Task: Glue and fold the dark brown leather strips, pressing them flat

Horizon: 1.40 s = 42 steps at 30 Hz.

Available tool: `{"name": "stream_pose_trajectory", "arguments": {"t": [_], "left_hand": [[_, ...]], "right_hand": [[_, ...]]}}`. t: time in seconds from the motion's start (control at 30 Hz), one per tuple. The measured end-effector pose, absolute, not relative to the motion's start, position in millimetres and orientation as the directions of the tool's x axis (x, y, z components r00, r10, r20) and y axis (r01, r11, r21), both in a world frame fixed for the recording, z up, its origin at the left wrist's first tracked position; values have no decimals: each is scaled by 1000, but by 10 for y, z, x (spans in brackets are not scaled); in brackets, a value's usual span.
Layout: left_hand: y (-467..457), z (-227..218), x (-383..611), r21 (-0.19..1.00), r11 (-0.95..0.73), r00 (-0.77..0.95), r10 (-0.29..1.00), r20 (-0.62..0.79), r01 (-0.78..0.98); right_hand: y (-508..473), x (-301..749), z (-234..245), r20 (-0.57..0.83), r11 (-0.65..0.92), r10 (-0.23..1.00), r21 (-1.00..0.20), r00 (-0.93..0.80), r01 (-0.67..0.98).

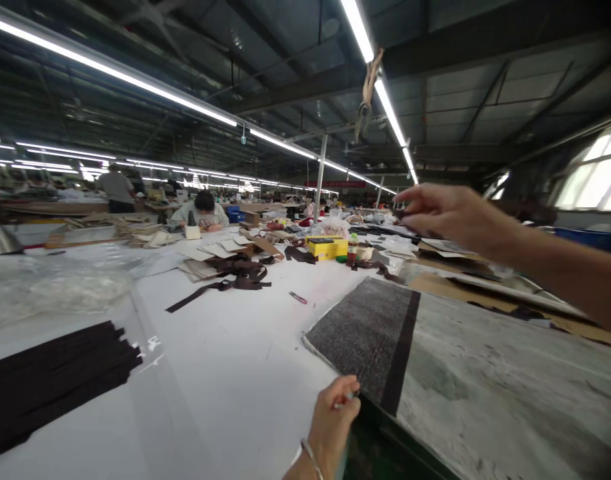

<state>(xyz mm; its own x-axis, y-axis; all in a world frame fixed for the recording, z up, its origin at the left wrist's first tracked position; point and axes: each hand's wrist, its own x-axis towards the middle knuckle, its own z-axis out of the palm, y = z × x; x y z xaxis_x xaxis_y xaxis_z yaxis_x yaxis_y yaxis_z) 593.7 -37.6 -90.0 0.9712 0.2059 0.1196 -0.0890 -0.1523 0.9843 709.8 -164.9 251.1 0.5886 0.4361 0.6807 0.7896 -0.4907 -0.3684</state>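
Note:
My left hand, with a bracelet at the wrist, is low in the middle with its fingers curled closed. It is at the near corner of a dark grey textured fabric piece; what lies inside its fingers is hidden. A dark brown strip runs along the fabric's right edge. The fabric lies on a worn pale grey board. My right hand is raised above the board at the right, slightly blurred. Its fingers are bent together, with something small and dark at the tips that I cannot make out.
On the white table lie a stack of dark strips, small snips, tangled dark strips and a yellow box. Clear plastic spreads at left. A person sits across the table.

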Motion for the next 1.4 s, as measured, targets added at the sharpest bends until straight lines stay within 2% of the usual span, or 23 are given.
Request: {"name": "stream_pose_trajectory", "arguments": {"t": [0.07, 0.13, 0.27, 0.37, 0.47, 0.63, 0.83, 0.93, 1.1, 1.23, 1.3, 1.4], "left_hand": [[-89, -788, 5692, 997, -41, 948, 310, 69, -60], [232, -669, 5338, 998, 34, 910, 413, 36, -55], [703, -415, 4449, 987, 120, 755, 656, 1, -105], [797, -300, 3831, 968, 197, 623, 780, -59, -156], [786, -325, 3339, 945, 271, 535, 834, -137, -180], [786, -526, 2659, 953, 255, 339, 922, -188, -165], [810, -714, 2093, 924, 323, 277, 925, -261, -205], [850, -776, 1890, 917, 346, 220, 927, -303, -197], [918, -841, 1626, 885, 379, 241, 917, -319, -272], [951, -811, 1481, 945, 293, 162, 949, -270, -142], [980, -751, 1422, 976, 211, 122, 972, -203, -54], [1041, -621, 1328, 991, 131, 123, 984, -128, -16]], "right_hand": [[-1301, 6929, 2114, 585, -349, 601, -420, 544, 838], [-957, 6700, 1696, 514, -221, 701, -503, 495, 836], [-375, 6067, 957, 337, -57, 842, -722, 422, 690], [-28, 5524, 493, 256, 45, 921, -818, 294, 574], [255, 4979, 92, 223, 111, 960, -860, 171, 498], [562, 4184, -425, 249, 239, 968, -861, -37, 450], [711, 3475, -883, 301, 404, 908, -814, -291, 419], [684, 3208, -1001, 279, 428, 885, -803, -373, 415], [599, 2994, -980, 341, 451, 882, -811, -325, 372], [688, 3048, -867, 330, 412, 909, -804, -255, 429], [809, 3076, -788, 233, 323, 943, -810, -238, 490], [995, 3094, -653, -108, 65, 931, -891, -348, 449]]}}
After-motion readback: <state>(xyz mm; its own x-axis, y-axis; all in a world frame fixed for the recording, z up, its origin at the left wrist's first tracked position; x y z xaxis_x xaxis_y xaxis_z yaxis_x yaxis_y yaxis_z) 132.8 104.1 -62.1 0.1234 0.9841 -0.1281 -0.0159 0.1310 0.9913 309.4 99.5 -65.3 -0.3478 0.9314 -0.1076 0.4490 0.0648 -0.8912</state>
